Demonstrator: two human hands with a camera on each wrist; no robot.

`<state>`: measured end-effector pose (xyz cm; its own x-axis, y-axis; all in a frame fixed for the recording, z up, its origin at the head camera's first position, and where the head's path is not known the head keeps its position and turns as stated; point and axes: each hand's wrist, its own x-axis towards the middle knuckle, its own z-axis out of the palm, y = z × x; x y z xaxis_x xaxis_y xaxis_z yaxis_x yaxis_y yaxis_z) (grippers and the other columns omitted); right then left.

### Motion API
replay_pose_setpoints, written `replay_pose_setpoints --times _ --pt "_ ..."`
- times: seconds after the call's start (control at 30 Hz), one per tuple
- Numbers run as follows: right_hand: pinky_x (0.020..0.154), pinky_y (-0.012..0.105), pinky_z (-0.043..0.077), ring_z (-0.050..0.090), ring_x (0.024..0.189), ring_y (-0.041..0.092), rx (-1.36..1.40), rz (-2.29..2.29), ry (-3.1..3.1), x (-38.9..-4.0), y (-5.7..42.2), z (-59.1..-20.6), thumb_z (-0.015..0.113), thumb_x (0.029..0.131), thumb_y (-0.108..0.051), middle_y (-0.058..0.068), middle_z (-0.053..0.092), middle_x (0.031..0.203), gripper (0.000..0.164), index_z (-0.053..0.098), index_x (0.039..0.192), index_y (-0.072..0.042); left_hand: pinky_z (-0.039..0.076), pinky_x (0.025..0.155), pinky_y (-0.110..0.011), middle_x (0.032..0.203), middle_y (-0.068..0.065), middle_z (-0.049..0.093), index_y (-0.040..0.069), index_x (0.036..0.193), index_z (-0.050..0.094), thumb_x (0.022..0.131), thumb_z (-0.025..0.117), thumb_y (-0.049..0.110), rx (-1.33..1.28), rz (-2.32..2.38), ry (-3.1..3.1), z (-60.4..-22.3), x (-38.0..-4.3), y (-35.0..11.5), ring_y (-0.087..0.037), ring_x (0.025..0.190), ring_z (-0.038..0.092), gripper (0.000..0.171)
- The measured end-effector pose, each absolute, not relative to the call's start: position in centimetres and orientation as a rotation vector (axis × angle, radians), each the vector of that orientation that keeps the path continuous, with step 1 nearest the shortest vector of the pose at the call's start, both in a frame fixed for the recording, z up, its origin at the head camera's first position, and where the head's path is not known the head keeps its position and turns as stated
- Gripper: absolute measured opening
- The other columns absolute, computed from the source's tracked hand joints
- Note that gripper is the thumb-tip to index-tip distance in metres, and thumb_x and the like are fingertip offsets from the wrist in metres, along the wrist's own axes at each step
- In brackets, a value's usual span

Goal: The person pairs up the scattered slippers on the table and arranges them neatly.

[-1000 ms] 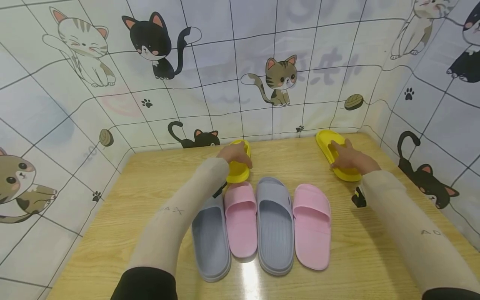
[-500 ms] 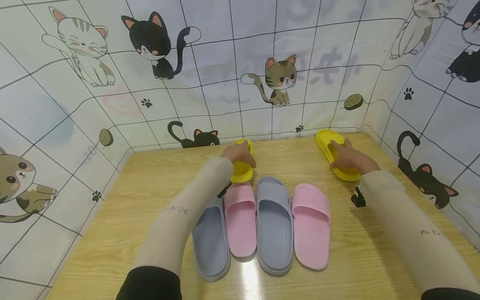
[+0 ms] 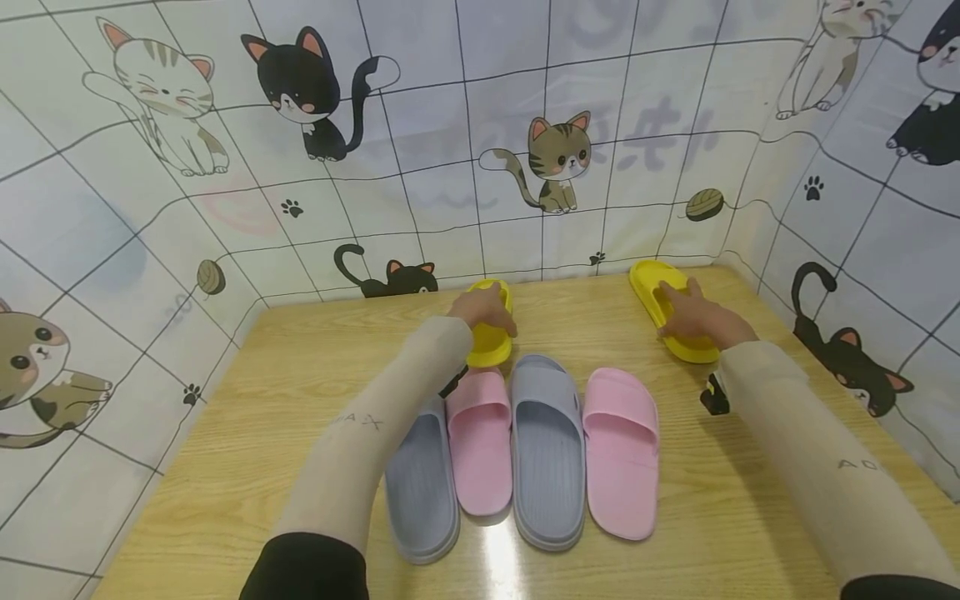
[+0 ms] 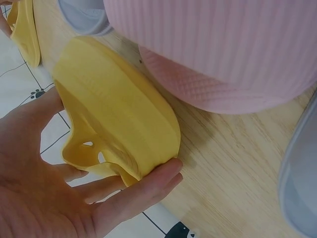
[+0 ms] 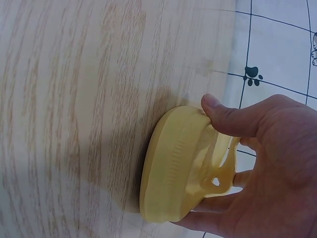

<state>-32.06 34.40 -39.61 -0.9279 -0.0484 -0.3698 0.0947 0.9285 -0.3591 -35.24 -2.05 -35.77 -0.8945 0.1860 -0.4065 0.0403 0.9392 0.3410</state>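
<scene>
My left hand [image 3: 482, 308] grips a small yellow slipper [image 3: 490, 350] near the back of the table, just behind the left pink slipper [image 3: 482, 458]. In the left wrist view its thumb and fingers span the yellow slipper [image 4: 119, 99], whose strap has holes. Over at the back right, my right hand [image 3: 697, 317] holds the other yellow slipper [image 3: 693, 353], tilted with its far end toward the left. The right wrist view shows thumb and fingers on opposite sides of this slipper [image 5: 171, 163], at the wood surface.
Before the hands, a row alternates grey slipper [image 3: 422, 492], pink, larger grey slipper [image 3: 550, 467] and right pink slipper [image 3: 622, 475]. They stand on a wood-grain table [image 3: 255, 417]. White walls [image 3: 420, 200] with printed cats and grid lines enclose the back and both sides.
My left hand has shifted slightly to the right with its yellow slipper. The right hand and its slipper have stayed in place.
</scene>
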Motion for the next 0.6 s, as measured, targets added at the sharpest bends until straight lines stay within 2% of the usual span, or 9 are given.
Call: replay_pose_setpoints --times 0.2,0.6 --pt "0.112 0.083 0.019 0.010 0.140 0.076 0.050 -0.553 2.695 -32.1 34.4 -39.5 0.064 0.099 -0.022 0.041 -0.029 0.158 0.096 -0.006 0.164 -0.007 0.040 0.119 -0.050 0.162 -0.015 0.040 0.023 0.165 0.021 0.088 0.076 0.043 0.164 0.473 2.659 -35.8 -35.2 -1.6 -0.036 0.141 0.043 0.098" --pt "0.111 0.083 0.019 0.009 0.139 0.077 0.055 -0.552 2.689 -32.1 34.4 -39.6 0.064 0.099 -0.024 0.040 -0.030 0.158 0.096 -0.006 0.164 -0.008 0.037 0.121 -0.049 0.164 -0.015 0.038 0.022 0.166 0.020 0.088 0.075 0.043 0.188 0.476 2.665 -35.5 -34.7 -0.9 -0.037 0.145 0.041 0.098"
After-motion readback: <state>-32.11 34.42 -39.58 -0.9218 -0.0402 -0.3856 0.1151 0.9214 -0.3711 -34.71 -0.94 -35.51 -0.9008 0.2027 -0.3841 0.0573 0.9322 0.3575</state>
